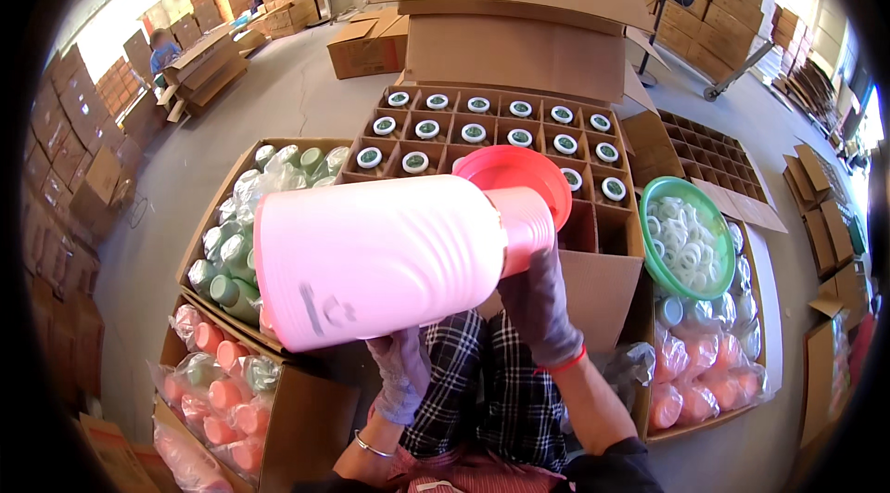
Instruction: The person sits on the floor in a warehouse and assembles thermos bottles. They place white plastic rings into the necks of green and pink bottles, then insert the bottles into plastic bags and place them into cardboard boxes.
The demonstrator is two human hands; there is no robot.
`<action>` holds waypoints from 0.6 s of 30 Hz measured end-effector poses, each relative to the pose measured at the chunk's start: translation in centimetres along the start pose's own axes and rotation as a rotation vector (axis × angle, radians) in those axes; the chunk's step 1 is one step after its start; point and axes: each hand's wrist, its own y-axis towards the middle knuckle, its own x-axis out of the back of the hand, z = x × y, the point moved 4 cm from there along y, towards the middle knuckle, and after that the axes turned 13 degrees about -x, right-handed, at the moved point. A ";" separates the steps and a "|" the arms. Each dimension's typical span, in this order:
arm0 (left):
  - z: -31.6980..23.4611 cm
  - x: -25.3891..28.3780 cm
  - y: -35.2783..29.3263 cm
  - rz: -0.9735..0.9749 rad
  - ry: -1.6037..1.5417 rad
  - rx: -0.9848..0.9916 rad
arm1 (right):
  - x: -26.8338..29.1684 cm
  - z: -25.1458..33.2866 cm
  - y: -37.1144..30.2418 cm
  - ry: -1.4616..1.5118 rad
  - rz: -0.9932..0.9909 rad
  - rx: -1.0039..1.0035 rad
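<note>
Pink bottle (380, 261): I had it close under the head camera, lying sideways between both gloved hands, above the near edge of the divided carton (584, 294).
Left hand (403, 377): it held the body from below; its fingers were mostly hidden, so I couldn't tell how firmly.
Right hand (547, 312): it grasped the narrow coral end (526, 231).
Filled cells: I judged the divided carton mostly done, with white-rimmed, green-centred bottle tops (474, 133) showing in most compartments.
Remaining cells: a couple of near-right compartments (616, 231) showed no bottle; the pink bottle blocked my view of others.
Red bowl (501, 164): it sat behind the coral end, contents hidden from me.
Green bowl (646, 233): I saw white rings (687, 247) heaped inside.
Left carton (232, 320): green bottles (243, 300), some in clear plastic.
Lower-left carton (306, 423): coral bottles (222, 393), many bagged.
Right carton (768, 307): wrapped coral bottles nearest me, paler ones beyond.
Gridded carton (709, 154): it held brown dividers, at the back right.
</note>
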 end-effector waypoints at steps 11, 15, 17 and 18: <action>-5.0 -0.4 -0.6 0.080 -0.381 0.360 | 0.3 4.8 -0.8 -0.174 0.168 0.080; -5.6 -4.9 -0.3 0.072 -0.628 0.586 | -0.1 6.0 -3.8 -0.553 -0.092 0.612; -6.2 -5.2 -0.6 0.256 -0.431 0.500 | -1.9 8.0 -4.3 -1.042 -0.061 1.097; -6.4 -5.0 -1.2 0.201 -0.538 0.596 | -1.9 8.2 -4.4 -1.057 -0.016 1.127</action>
